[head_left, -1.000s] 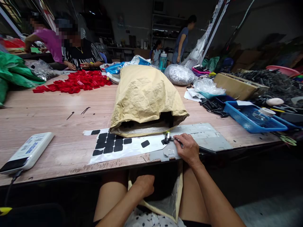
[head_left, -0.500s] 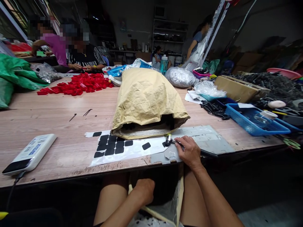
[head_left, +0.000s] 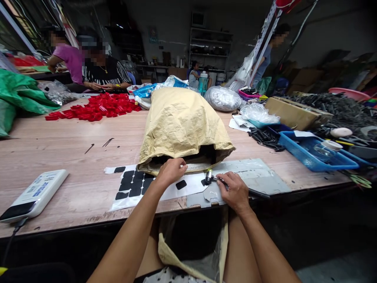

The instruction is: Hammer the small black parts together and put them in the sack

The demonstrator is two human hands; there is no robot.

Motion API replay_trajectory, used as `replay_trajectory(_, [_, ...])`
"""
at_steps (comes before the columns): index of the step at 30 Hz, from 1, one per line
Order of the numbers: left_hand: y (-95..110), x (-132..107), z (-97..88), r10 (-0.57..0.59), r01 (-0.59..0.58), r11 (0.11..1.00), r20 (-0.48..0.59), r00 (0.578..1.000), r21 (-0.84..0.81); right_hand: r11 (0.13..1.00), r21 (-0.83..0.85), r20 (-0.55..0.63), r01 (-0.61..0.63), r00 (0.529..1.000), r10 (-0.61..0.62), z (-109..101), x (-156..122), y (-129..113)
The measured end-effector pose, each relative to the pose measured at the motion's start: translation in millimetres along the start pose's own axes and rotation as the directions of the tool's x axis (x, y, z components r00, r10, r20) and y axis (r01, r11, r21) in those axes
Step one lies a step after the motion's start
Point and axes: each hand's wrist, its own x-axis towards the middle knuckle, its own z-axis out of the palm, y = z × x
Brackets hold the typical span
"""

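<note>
Black-handled, a hammer-like tool (head_left: 209, 176) was gripped in the curled fingers of the right hand (head_left: 236, 191), near the front edge of the table (head_left: 50, 137). The left hand (head_left: 171, 170) had its fingers partly curled before the mouth of the tan bag (head_left: 185, 122); any contact was unclear. Leftward, wood-patterned surface stretched toward a white device (head_left: 37, 192).

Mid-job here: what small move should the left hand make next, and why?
Probably ease the left hand into the open mouth of the tan bag on the table: it is right by that opening, which faces the near side, while the right hand holds the black-handled tool. I can't tell whether the left hand carries anything.
</note>
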Motion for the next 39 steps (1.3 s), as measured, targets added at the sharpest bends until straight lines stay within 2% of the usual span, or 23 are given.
replay_trajectory(3, [-5.7, 17.7, -4.5, -0.069, 0.071, 0.997, -0.081, 0.994, 0.031, 1.0, 0.003, -0.001, -0.002, 1.0, 0.002, 0.1, 0.1, 0.3])
replay_trajectory(6, [-10.4, 27.8, -10.8, -0.061, 0.063, 0.998, -0.223, 0.973, -0.002, 1.0, 0.007, 0.002, -0.001, 1.0, 0.001, 0.3, -0.3, 0.7])
replay_trajectory(9, [-12.8, 34.5, -10.6, -0.012, -0.03, 0.994, -0.38, 0.925, -0.104, 1.0, 0.007, -0.001, -0.007, 1.0, 0.007, 0.5, -0.7, 0.7])
replay_trajectory(12, [-13.3, 37.5, 2.3, 0.071, -0.196, 0.962, -0.518, 0.852, -0.19, 1.0, 0.008, -0.006, -0.01, 1.0, 0.01, 0.4, -0.7, 0.6])
replay_trajectory(15, [-13.4, 37.3, 21.4, 0.207, -0.308, 0.946, -0.545, 0.813, -0.1, 1.0, 0.011, -0.001, -0.008, 1.0, 0.008, 0.2, -0.6, 0.6])
replay_trajectory(17, [-13.1, 36.9, 30.5, 0.245, -0.292, 0.956, -0.517, 0.82, -0.01, 1.0, 0.011, 0.003, -0.008, 1.0, 0.008, -0.1, -0.4, 0.7])
replay_trajectory(19, [-12.6, 37.2, 32.6, 0.235, -0.234, 0.97, -0.517, 0.823, 0.068, 1.0, 0.009, 0.003, -0.007, 1.0, 0.007, -0.4, -0.3, 0.8])
replay_trajectory(21, [-12.8, 38.3, 27.1, 0.235, -0.19, 0.972, -0.541, 0.808, 0.14, 1.0, 0.009, 0.002, -0.005, 1.0, 0.005, -0.4, -0.3, 0.8])
replay_trajectory(23, [-15.1, 39.8, 15.9, 0.247, -0.176, 0.968, -0.584, 0.774, 0.177, 1.0, 0.014, -0.001, -0.003, 1.0, 0.003, -0.3, -0.2, 0.7])
replay_trajectory(27, [-25.9, 41.0, -10.4, 0.196, -0.124, 0.98, -0.703, 0.683, 0.152, 1.0, 0.023, -0.007, 0.003, 1.0, -0.003, -0.2, 0.2, 0.6])
replay_trajectory(29, [-29.9, 38.8, -19.3, 0.164, -0.089, 0.986, -0.735, 0.658, 0.14, 1.0, 0.021, -0.006, 0.005, 1.0, -0.005, -0.1, 0.3, 0.8])
replay_trajectory(32, [-26.2, 27.1, -20.7, 0.172, -0.083, 0.985, -0.765, 0.62, 0.154, 1.0, 0.011, -0.008, 0.002, 1.0, -0.002, 0.6, 0.3, 1.2])
replay_trajectory(34, [-16.7, 14.2, -12.1, 0.208, -0.121, 0.978, -0.797, 0.567, 0.169, 1.0, 0.002, -0.009, 0.001, 1.0, -0.001, 1.4, 0.2, 1.5])
replay_trajectory(35, [-10.7, 7.4, -5.4, 0.243, -0.168, 0.97, -0.795, 0.556, 0.178, 1.0, -0.002, -0.009, -0.001, 1.0, 0.001, 1.8, 0.2, 1.6])
replay_trajectory(36, [-4.5, 1.5, 2.5, 0.294, -0.236, 0.953, -0.765, 0.573, 0.189, 1.0, -0.006, -0.009, -0.001, 1.0, 0.001, 2.0, 0.2, 1.6])
replay_trajectory(37, [1.4, -2.8, 10.8, 0.356, -0.315, 0.929, -0.698, 0.621, 0.194, 1.0, -0.007, -0.008, -0.001, 1.0, 0.001, 2.0, 0.2, 1.6])
replay_trajectory(39, [10.8, -4.9, 26.3, 0.477, -0.446, 0.877, -0.445, 0.758, 0.18, 1.0, -0.006, -0.009, -0.001, 1.0, 0.001, 1.7, 0.3, 1.4])
